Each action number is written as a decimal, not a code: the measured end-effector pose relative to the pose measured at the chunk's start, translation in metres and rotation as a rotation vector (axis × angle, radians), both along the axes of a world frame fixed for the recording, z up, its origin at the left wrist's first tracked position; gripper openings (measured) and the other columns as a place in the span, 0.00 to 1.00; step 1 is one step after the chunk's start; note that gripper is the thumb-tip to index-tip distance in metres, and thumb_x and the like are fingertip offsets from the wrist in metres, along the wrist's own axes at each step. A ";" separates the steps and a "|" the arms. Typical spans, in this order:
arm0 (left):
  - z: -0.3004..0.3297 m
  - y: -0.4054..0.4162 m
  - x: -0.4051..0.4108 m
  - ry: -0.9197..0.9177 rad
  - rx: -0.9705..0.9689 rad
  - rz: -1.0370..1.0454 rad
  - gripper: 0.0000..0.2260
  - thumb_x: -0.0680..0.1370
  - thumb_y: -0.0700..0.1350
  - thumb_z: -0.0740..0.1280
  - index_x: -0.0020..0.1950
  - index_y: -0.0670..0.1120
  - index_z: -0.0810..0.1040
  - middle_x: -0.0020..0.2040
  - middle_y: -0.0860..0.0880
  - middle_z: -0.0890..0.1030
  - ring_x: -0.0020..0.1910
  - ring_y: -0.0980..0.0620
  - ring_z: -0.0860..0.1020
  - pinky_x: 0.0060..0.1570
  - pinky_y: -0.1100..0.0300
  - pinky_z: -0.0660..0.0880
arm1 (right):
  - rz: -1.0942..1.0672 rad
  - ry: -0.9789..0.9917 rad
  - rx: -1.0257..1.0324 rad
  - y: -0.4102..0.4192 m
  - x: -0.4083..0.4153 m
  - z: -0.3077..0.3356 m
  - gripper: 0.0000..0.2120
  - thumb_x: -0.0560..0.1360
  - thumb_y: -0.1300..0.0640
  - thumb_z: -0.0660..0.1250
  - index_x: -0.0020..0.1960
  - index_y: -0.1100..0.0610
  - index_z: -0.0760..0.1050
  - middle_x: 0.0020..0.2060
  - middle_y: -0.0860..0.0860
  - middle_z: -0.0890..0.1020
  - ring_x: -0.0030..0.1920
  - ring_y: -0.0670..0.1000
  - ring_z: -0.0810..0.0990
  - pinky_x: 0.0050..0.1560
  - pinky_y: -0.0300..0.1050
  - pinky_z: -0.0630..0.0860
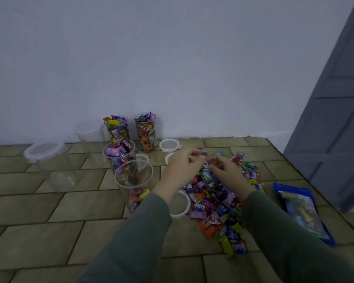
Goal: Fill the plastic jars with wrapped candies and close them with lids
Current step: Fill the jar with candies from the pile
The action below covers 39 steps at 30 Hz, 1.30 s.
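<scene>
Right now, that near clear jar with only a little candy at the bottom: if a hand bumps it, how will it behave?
Probably tips easily: the near jar is tall and narrow, with no lid. Likely light, since candies fill only its bottom, unlike the full jar behind it. Its thin clear wall may flex under a grip. The left hand works close beside it.

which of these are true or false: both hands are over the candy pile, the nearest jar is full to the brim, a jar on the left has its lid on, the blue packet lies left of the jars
1. Both hands, left hand and right hand, are over the candy pile: true.
2. The nearest jar is full to the brim: false; candies fill only its lower part.
3. The lidded jar on the left has its lid on: true.
4. The blue packet lies left of the jars: false; it lies on the right, beyond the pile.
</scene>
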<state>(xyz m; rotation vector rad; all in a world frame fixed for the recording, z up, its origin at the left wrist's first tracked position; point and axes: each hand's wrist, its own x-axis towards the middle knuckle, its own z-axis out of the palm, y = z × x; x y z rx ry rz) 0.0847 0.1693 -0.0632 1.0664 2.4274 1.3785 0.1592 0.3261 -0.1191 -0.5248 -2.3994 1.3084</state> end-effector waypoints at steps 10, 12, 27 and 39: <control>-0.052 0.093 -0.027 0.031 -0.324 -0.016 0.23 0.79 0.55 0.62 0.71 0.47 0.68 0.67 0.45 0.68 0.68 0.46 0.66 0.66 0.55 0.64 | -0.491 -0.230 0.229 0.071 -0.003 -0.019 0.15 0.76 0.48 0.64 0.60 0.53 0.74 0.57 0.56 0.72 0.60 0.58 0.71 0.60 0.53 0.72; -0.057 0.112 -0.036 0.087 -0.397 -0.009 0.23 0.80 0.57 0.60 0.70 0.46 0.68 0.67 0.44 0.68 0.68 0.44 0.64 0.68 0.51 0.63 | -0.583 -0.338 0.209 0.085 -0.008 -0.022 0.20 0.76 0.47 0.63 0.64 0.55 0.70 0.62 0.59 0.68 0.63 0.60 0.68 0.63 0.53 0.67; -0.089 0.186 -0.073 0.057 -0.660 -0.019 0.35 0.78 0.67 0.54 0.78 0.48 0.55 0.78 0.43 0.52 0.76 0.42 0.51 0.73 0.47 0.54 | -0.333 -0.535 0.303 0.147 -0.066 -0.055 0.32 0.77 0.36 0.56 0.76 0.51 0.58 0.74 0.58 0.57 0.73 0.59 0.56 0.72 0.55 0.59; -0.104 0.169 -0.065 0.159 -0.813 0.057 0.23 0.83 0.57 0.48 0.76 0.51 0.59 0.74 0.42 0.59 0.72 0.40 0.59 0.71 0.45 0.59 | -0.140 -0.555 0.627 0.133 -0.083 -0.069 0.30 0.76 0.31 0.47 0.74 0.41 0.60 0.70 0.56 0.63 0.68 0.57 0.63 0.64 0.55 0.65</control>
